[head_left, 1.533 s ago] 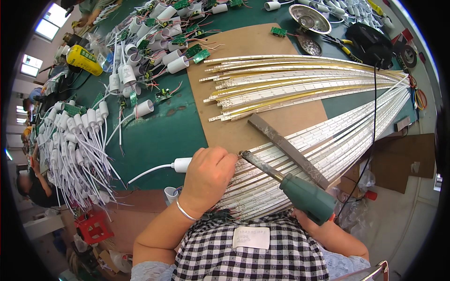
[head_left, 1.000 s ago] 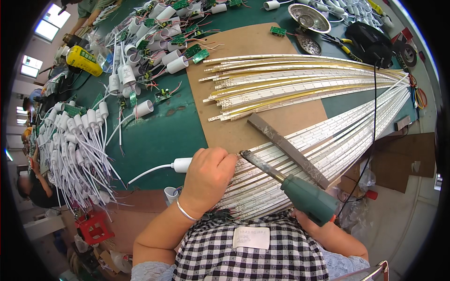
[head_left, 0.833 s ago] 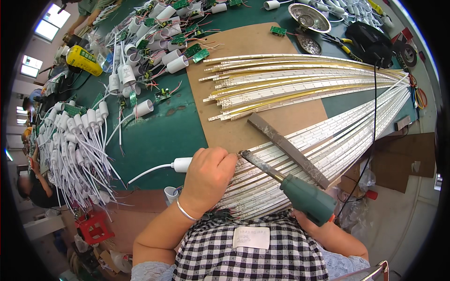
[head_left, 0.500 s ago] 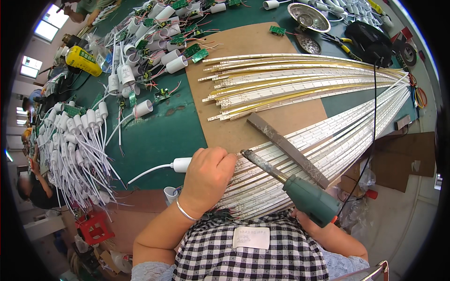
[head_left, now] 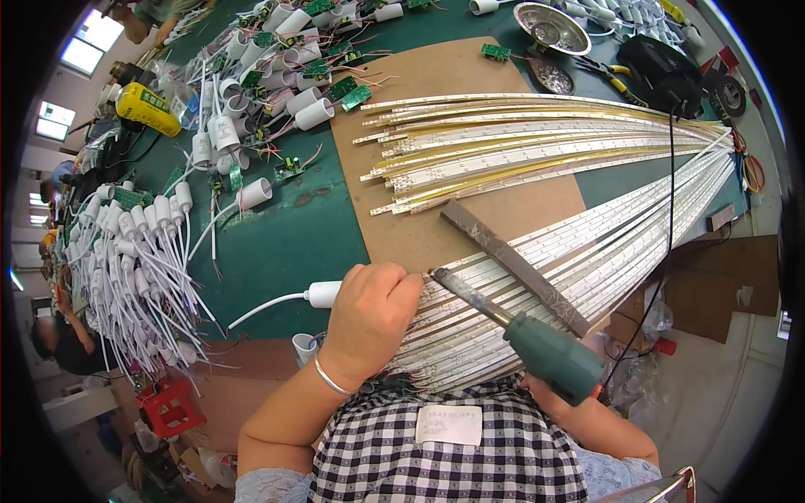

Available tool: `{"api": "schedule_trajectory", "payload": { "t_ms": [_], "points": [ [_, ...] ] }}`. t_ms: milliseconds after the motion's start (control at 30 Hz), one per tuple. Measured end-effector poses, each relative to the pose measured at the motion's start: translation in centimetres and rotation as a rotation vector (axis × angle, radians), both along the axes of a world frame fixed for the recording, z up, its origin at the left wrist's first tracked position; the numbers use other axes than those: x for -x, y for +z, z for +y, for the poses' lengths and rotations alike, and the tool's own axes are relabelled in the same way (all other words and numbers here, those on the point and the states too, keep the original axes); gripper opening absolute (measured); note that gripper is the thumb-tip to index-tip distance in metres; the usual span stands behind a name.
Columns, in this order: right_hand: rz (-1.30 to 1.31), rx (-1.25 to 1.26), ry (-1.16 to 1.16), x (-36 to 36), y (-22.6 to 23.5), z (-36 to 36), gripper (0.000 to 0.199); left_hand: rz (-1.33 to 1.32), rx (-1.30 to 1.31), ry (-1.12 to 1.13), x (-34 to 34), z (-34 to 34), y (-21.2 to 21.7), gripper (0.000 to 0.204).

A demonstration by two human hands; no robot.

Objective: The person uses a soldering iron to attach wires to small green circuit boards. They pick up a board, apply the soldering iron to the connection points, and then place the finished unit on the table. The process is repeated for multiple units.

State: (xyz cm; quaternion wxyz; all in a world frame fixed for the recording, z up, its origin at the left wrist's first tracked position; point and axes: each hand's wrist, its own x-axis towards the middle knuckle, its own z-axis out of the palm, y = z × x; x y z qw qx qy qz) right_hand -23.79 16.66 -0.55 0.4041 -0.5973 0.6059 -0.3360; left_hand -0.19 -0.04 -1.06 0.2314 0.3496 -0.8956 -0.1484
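At the near edge of the green table, the iron slants over the lower strips, its dark tip pointing up and leftward to the left hand. Its long axis runs from that tip, just beside the thumb and forefinger, down along the metal barrel to the green handle at lower right. The right hand holds that handle and is mostly hidden behind it. The left hand is narrow, thumb and fingers drawn together; from where I stand I cannot tell what, if anything, is pinched between them. A white cap shows at its left side, a cable trailing from it. The lower strips run up to the right and meet the upper strips there. A bar lies across the lower strips, nearly parallel to the iron.
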Motion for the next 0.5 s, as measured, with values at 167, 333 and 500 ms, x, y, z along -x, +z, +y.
{"api": "schedule_trajectory", "payload": {
  "t_ms": [167, 333, 500],
  "points": [
    [-0.358, -0.205, -0.146, 0.0, 1.4, 0.0, 0.038, -0.016, -0.004, 0.010, -0.1, 0.1, 0.1, 0.016],
    [-0.704, -0.192, -0.309, -0.8, 2.1, -0.8, 0.052, -0.013, -0.008, 0.008, -0.1, 0.2, 0.1, 0.016],
    [-1.040, 0.031, -0.261, -3.6, 2.5, -6.7, 0.070, -0.010, -0.007, 0.004, 0.0, 0.2, 0.3, 0.017]
  ]
}}
